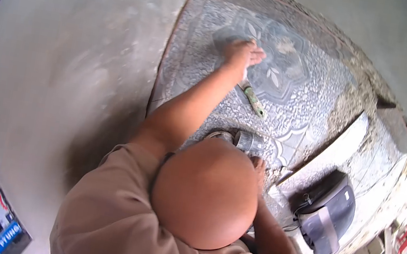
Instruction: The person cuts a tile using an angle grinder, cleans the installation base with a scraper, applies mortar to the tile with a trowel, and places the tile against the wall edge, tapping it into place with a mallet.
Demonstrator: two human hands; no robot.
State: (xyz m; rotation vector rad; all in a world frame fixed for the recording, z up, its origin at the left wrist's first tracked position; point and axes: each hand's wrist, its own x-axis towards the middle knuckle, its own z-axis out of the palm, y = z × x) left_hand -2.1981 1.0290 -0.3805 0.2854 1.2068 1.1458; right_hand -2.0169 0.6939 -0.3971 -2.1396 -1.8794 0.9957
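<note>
My left hand point(244, 55) reaches over a grey patterned tile surface point(298, 67), fingers stretched out and nothing visible in them. Just below that hand lies a scraper point(254, 102) with a worn green handle; its blade end points toward my wrist. My right hand point(258, 169) is low, near a grey cylindrical container point(249, 141), mostly hidden behind a rounded bare-skin head shape point(206, 194). Its fingers cannot be made out. Beside the container shows a curved rim point(221, 135), its lower part covered.
A plain grey wall point(78, 43) borders the tiles on the left. Rough mortar point(347, 107) runs along their right side. A long pale strip point(330, 147) and a dark bag-like object point(328, 216) lie at right, with rubble point(381, 251) beyond.
</note>
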